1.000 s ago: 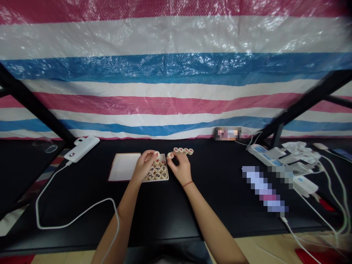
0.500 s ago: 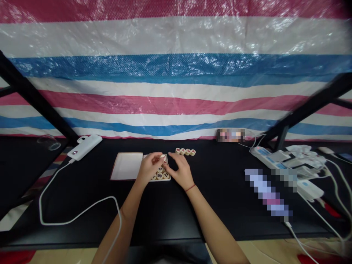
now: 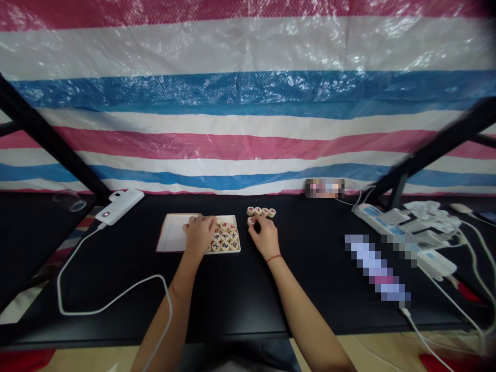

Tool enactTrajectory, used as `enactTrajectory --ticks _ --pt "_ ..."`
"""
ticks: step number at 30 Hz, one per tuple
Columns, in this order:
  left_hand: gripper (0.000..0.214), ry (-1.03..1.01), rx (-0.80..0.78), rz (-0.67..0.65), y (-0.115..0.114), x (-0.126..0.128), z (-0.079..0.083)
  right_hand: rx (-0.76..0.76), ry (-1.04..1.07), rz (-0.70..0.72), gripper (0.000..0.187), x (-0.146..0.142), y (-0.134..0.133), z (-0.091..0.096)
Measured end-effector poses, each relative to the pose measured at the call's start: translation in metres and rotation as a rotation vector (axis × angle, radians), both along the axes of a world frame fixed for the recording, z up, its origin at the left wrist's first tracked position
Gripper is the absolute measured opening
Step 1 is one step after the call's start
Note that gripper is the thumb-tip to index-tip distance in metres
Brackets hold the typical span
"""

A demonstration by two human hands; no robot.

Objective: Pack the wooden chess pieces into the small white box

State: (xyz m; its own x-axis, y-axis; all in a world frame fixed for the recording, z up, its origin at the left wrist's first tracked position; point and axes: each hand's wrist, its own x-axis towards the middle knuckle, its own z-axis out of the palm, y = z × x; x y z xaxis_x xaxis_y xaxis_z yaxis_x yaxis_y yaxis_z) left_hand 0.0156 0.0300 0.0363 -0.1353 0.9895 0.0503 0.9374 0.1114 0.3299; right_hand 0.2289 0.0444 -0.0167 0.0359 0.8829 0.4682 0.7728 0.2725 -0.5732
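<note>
The right hand (image 3: 265,235) has thumb and fingertips closed on the sides of one round piece (image 3: 251,221), seemingly to leave its marked face uncovered; it sits just near of the left end of a row of four red-marked pieces (image 3: 265,212). Whether it touches the black tabletop (image 3: 232,294) cannot be told. The left hand (image 3: 199,235) curls over the left side of the shallow box (image 3: 238,243), probably to reach the packed pieces (image 3: 225,236); whether its fingers grip one is hidden. The lid (image 3: 174,232) lies beside the box, left. Tabletop stretches right toward the power strip (image 3: 374,222) and near to the table edge, giving both wrists room; the box's low rim bounds its pieces.
</note>
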Motion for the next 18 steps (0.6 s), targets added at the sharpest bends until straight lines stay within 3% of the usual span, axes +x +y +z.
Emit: enactTrajectory --ticks 5,18 --pt "0.033 -0.009 -0.051 -0.005 -0.0004 0.0014 -0.0005 -0.125 -0.089 -0.049 0.016 -0.0068 -0.0028 -0.0015" --pt "0.019 -0.157 -0.042 0.024 -0.0007 0.0034 -0.0017 -0.144 -0.066 -0.092 0.012 -0.0057 0.0061 -0.0087"
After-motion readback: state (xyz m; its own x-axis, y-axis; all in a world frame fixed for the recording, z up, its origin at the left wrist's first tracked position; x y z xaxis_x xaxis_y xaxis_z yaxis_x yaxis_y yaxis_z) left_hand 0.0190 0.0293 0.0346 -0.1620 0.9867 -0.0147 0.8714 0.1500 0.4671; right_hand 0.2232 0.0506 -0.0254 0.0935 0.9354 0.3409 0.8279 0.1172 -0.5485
